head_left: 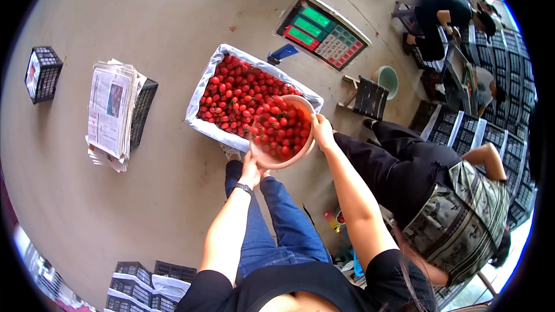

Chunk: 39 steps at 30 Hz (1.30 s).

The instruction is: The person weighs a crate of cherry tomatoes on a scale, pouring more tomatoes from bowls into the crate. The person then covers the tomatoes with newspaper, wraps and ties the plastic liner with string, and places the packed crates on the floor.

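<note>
Bowl of red fruit gripped over the lined crate

My left hand (322,132) and right hand (251,171) hold opposite sides of a pinkish bowl (280,162), fingers closed on its rim. The bowl is tilted over the near right corner of a crate lined in white (217,133), with small red fruits (284,129) inside it; some are blurred near its left edge. More red fruits fill the crate. Just beyond the crate is a scale (322,32) with lit green displays. A stack of newspapers (113,110) lies to the left, against a black crate (143,114). A person in a patterned vest (457,219) bends over at my right.
</note>
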Tool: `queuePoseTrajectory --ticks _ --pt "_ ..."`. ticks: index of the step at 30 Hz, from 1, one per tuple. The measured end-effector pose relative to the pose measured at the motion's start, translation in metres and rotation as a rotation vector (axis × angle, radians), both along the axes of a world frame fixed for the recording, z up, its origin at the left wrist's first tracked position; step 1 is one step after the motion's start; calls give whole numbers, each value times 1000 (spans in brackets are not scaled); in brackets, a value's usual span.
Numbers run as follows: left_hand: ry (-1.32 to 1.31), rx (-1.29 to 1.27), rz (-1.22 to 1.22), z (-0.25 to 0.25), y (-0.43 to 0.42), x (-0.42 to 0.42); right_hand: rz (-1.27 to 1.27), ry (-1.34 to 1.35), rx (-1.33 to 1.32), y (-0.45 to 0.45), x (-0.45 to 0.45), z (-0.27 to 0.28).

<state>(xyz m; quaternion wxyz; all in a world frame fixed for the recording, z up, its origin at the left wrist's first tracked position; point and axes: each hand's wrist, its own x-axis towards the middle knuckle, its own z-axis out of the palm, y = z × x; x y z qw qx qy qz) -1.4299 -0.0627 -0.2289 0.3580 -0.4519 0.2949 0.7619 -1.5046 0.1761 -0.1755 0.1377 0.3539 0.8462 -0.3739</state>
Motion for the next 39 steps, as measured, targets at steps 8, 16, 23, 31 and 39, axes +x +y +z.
queuePoseTrajectory --ticks 8,16,23,31,39 --pt "-182 225 -205 -42 65 58 -90 -258 76 75 51 10" --pt "-189 305 -101 -29 48 49 -11 -178 -130 36 8 52" --pt "-294 280 -242 -17 65 71 -137 -269 -238 77 59 49" --pt "133 59 -598 109 50 82 -727 105 -273 68 275 72" --pt "188 88 -1272 113 23 145 -1371 232 -792 -71 486 92"
